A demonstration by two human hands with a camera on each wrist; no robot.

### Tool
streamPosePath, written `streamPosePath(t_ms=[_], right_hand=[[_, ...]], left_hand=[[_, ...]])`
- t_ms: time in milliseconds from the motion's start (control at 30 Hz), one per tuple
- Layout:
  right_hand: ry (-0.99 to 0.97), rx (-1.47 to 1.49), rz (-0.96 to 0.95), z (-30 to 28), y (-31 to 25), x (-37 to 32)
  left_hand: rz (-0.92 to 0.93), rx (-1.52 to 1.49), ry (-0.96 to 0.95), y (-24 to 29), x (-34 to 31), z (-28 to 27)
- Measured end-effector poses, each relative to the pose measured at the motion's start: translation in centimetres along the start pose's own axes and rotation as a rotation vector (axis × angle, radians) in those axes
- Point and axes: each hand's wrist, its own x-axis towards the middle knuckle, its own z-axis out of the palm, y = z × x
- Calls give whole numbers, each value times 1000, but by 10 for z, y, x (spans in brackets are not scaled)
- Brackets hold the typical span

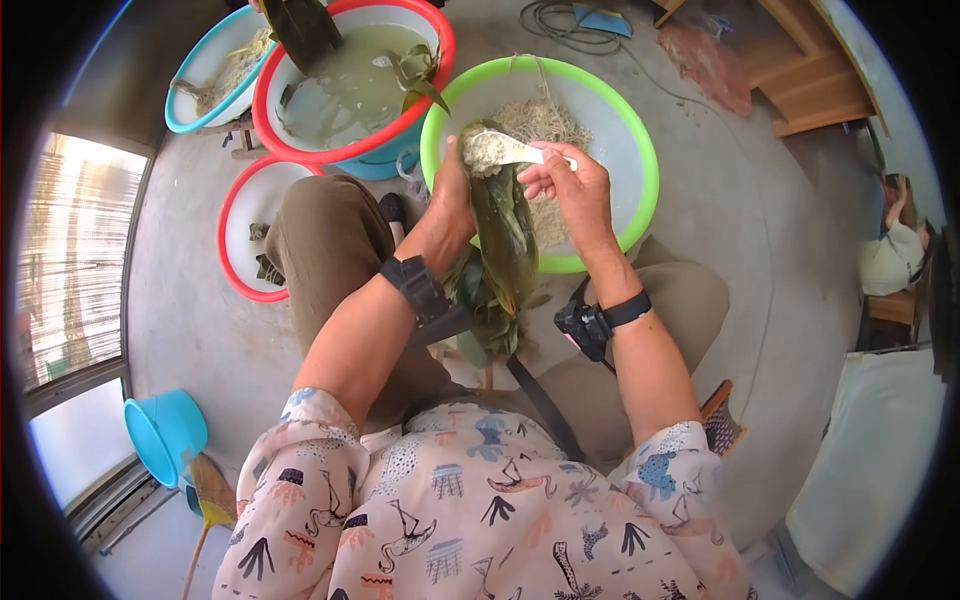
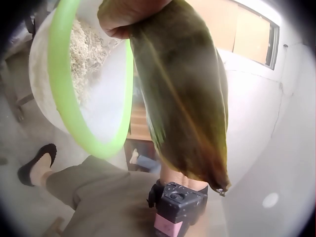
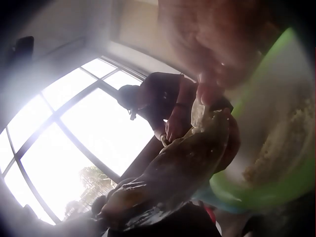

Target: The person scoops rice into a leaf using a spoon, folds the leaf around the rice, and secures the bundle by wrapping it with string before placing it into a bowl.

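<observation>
My left hand [image 1: 453, 192] grips long green wrapping leaves [image 1: 508, 240], whose ends hang down over my lap. White grains [image 1: 486, 150] are heaped at the top of the leaves. Between thumb and fingers, my right hand [image 1: 578, 192] pinches the handle of a white spoon [image 1: 522, 152]; its bowl is at the heaped grains. Both hands are over the near side of a green-rimmed basin [image 1: 648, 165], which contains more pale grains [image 1: 545, 120]. In the left wrist view the broad leaf [image 2: 180, 94] hangs from the left fingers, hiding part of the other forearm.
A red-rimmed tub [image 1: 440, 60] of cloudy water with leaves stands beyond my left knee, beside a blue-rimmed basin [image 1: 180, 120]. A smaller red-rimmed basin [image 1: 228, 235] sits at the left. A blue bucket [image 1: 165, 435] and a broom [image 1: 212, 490] are farther back. Another person [image 3: 163, 98] bends nearby.
</observation>
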Motion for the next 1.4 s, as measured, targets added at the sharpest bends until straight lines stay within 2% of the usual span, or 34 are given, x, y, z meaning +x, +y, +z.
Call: streamPosePath(t_ms=[133, 200, 367, 433, 500, 533, 600, 700, 800, 900, 1067, 1133, 1267, 1400], right_hand=[[13, -2, 10, -1, -5, 3], [31, 104, 32, -2, -3, 7], [53, 56, 42, -4, -8, 6], [70, 53, 34, -4, -14, 5], [153, -110, -205, -8, -24, -1], [148, -113, -206, -11, -25, -3], [198, -341, -350, -14, -23, -10], [192, -456, -417, -10, -15, -10], [174, -562, -497, -4, -9, -8], [170, -470, -440, -1, -21, -10], [214, -375, -371, -8, -14, -5], [164, -300, -297, -6, -11, -4], [173, -263, -303, -6, -15, -8], [111, -142, -186, -12, -8, -2]], left_hand=[[-4, 20, -42, -4, 3, 1], [1, 49, -51, -3, 5, 0], [6, 87, -84, -12, 10, -4], [8, 4, -170, -12, 18, -9], [25, -9, -154, -8, 15, -10], [43, -23, -141, -6, 11, -7], [47, -106, -95, -8, 8, -5], [73, -149, -154, -9, 17, -10], [85, -111, -87, -10, 18, -5], [68, -173, -98, -11, 22, -7], [93, -53, -119, -18, 26, -9], [89, -55, -130, -21, 28, -10], [76, -55, -182, -21, 19, -6], [61, -12, -158, -20, 18, -1]])
